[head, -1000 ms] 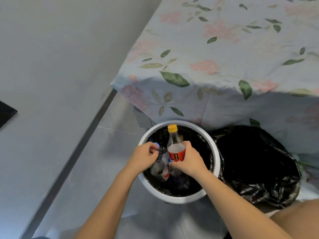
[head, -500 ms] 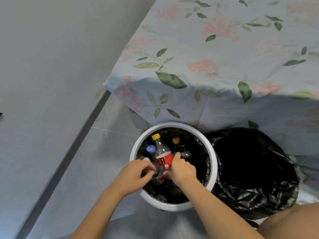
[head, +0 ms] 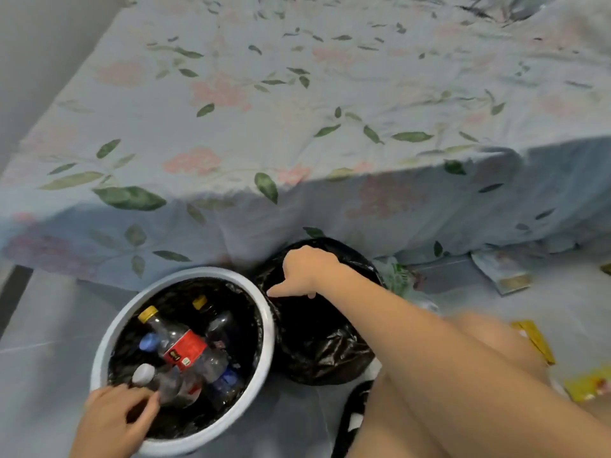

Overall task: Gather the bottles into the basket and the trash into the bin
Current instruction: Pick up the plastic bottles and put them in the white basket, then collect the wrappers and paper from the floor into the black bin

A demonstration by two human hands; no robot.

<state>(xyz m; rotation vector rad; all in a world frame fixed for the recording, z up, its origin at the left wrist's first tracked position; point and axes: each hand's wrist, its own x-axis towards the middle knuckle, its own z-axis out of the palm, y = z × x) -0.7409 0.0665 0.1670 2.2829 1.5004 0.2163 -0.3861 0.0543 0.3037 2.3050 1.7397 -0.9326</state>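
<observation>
I count one white round basket (head: 99,355) lined in black on the floor, and one black-bagged bin (head: 324,352) touching its right side. Both sit just in front of a bed draped in a floral sheet (head: 297,127).

Inside the basket I count four bottle caps: a yellow-capped bottle with a red label (head: 180,345) lying tilted across the middle, a blue cap (head: 149,342) just left of it, a white-capped bottle (head: 158,383) at the near rim, and a second yellow cap (head: 199,302) farther back. A blue label (head: 224,381) shows low in the pile; I cannot tell which bottle it belongs to.

Two hands are in view. My left hand (head: 115,419) rests at the basket's near rim, fingers loosely curled with their tips beside the white-capped bottle; I cannot tell whether they pinch it. My right hand (head: 309,271) is over the bin's far rim, fingers curled downward onto the black bag; whether it holds the plastic is unclear.

On the floor to the right I count at least three wrappers: a pale packet (head: 502,271) near the sheet, a yellow strip (head: 535,342), and a yellow-red packet (head: 588,386). A crumpled green-white bag (head: 401,279) lies beside the bin.

Half a second ago both hands were in the basket on the red-labelled bottle; now it lies released, and the right hand has moved to the bin.
</observation>
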